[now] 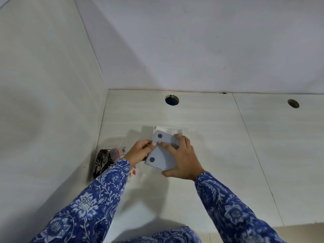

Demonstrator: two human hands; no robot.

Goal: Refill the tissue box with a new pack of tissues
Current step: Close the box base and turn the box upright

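Observation:
A flat grey tissue box (162,160) with two dark round dots is held just above the pale table (228,155). My right hand (184,162) grips its right side, fingers over the top and thumb at the near edge. My left hand (140,150) pinches the box's left edge, where a flap seems to bend. Behind the box lies a clear-wrapped pack of white tissues (169,129), partly hidden by it.
A dark printed wrapper (101,163) and a clear plastic wrapper with red marks (130,172) lie at the left by the wall. Two round holes (172,100) (293,103) open in the table near the back wall. Walls close in on the left and behind.

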